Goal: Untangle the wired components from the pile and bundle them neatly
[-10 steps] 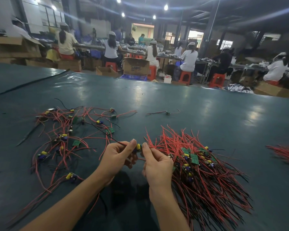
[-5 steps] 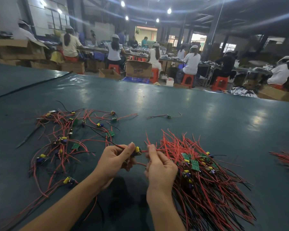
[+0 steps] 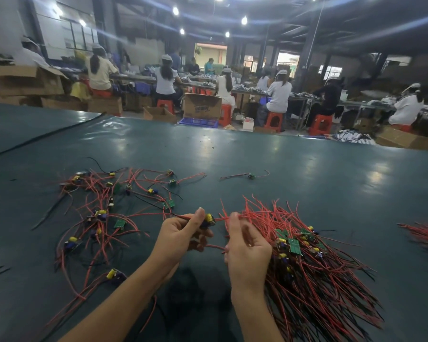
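Since a moment ago the two hands have drawn apart: their thumbs were almost touching, and now a short stretch of red wire [image 3: 221, 219] is pulled taut between them. The left hand [image 3: 181, 236] pinches a small component [image 3: 209, 218] with a yellow-capped part between thumb and forefinger, its other fingers curled under. The right hand [image 3: 248, 253], at three o'clock from the left, pinches the red wire between thumb and fingertip, the remaining fingers folded into the palm. Both hands are raised just above the dark green table [image 3: 307, 174].

At ten o'clock from the hands lies the loose tangled pile [image 3: 101, 213]: red and black leads looping over each other, with little green boards and yellow-capped parts scattered through it. At four o'clock from the hands, touching the right wrist, is the gathered bundle [image 3: 319, 267], its boards heaped near the hand and its wires fanning outward. One stray component [image 3: 251, 175] lies alone at twelve o'clock, well apart from both. More red wires [image 3: 425, 234] show at the table's three o'clock edge. Beyond the table, workers [image 3: 278, 95] sit on red stools at long benches, beside a cardboard box [image 3: 202, 106].
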The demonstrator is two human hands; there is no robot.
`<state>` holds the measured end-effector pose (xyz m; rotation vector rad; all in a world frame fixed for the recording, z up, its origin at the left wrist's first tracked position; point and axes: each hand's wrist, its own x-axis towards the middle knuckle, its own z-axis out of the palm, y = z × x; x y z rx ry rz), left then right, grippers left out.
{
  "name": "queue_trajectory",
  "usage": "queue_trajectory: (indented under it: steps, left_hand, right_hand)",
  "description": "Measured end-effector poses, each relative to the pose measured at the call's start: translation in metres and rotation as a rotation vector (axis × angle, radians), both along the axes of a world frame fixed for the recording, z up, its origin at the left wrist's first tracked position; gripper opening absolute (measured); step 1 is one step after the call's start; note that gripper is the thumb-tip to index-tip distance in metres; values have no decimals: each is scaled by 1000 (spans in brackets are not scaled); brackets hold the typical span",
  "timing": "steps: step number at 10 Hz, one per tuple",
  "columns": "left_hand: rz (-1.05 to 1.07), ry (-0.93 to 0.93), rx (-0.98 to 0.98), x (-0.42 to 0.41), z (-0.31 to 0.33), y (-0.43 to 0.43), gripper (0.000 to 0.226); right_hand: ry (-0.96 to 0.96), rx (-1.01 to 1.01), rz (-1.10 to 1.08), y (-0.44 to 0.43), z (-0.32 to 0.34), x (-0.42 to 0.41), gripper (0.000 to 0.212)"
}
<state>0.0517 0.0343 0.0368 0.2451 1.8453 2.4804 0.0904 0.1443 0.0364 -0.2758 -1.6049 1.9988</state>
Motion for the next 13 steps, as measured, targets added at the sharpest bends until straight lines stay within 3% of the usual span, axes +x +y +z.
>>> queue_trajectory:
  steps: [1,2,3,4,5,6,7,8,11,13]
  left_hand:
    - [-42,50,-46,6,3,8,41]
    - [-89,100,-69,10,4,13,38]
    - [-74,162,-67,10,4,9,34]
    - [-8,94,44,4,2,-2,39]
    - [144,53,-10,-8,-10,-14,47]
    - [215,117,-184,-16,-23,-20,48]
    - [165,187,-278,-20,-27,-18,52]
    - [144,195,-315,-22,-30,-16,54]
    - [138,172,-300,-23,-30,-18,55]
    - [102,166,-365,-21,-30,-20,56]
  right_hand:
    - [-20,214,-8,-5,-3,2,24]
    - [-5,176,-110,4,-1,3,22]
    - [20,-70,-160,15,4,4,19]
    - [106,-209,-255,24,12,7,19]
    - [172,-111,-356,34,15,10,24]
    - [140,226,-372,46,12,11,36]
    - [-45,734,-241,55,10,11,37]
    - [-260,893,-263,55,11,12,34]
    - [-408,926,-432,59,11,13,40]
    - [-600,1009,-331,57,6,15,54]
